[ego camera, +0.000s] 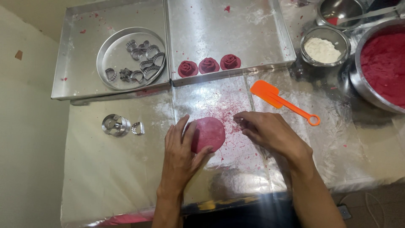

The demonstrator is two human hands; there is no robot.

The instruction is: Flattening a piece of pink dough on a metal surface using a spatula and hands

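A flat round disc of pink-red dough (209,133) lies on the foil-covered table. My left hand (181,156) rests on the disc's left side, fingers spread over its edge. My right hand (268,131) lies just right of the disc, fingers curled toward it, holding nothing that I can see. Three rose-shaped red dough pieces (209,65) stand in a row at the front edge of a metal tray (253,29).
An orange spatula (282,101) lies right of the hands. A second tray (76,63) holds a round pan of several metal cutters (139,61). Two more cutters (120,126) sit on the table at left. Bowls of white flour (322,50) and red dough (384,63) stand far right.
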